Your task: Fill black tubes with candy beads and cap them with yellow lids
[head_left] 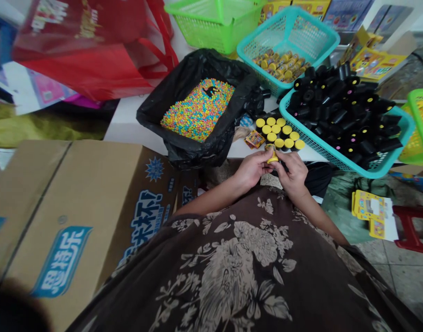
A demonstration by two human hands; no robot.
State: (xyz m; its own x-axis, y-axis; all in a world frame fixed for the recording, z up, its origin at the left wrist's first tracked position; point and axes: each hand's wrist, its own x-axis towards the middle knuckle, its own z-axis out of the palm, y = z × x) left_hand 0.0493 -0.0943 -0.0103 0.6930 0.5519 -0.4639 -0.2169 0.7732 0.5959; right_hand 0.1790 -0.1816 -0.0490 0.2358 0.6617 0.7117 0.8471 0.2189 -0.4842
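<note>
My left hand (250,169) and my right hand (294,170) meet at the table's front edge, fingers closed on one small yellow container (273,157). Fingertips cover part of it, and its fine detail is too small to make out. Just beyond my hands stands a cluster of small black containers with yellow lids (279,143), in rough rows. Left of the cluster lies a small colourful printed packet (254,139). A black plastic bag (151,110), spread open, holds many tiny multicoloured candy balls (197,113), with a black object partly sunk in them.
A turquoise basket (349,167) on the right is heaped with black cylindrical pieces (336,115). Behind it, another turquoise basket (246,48) holds yellow-capped containers. A green basket (211,27), a red bag (93,60) and a large cardboard box (83,193) stand around.
</note>
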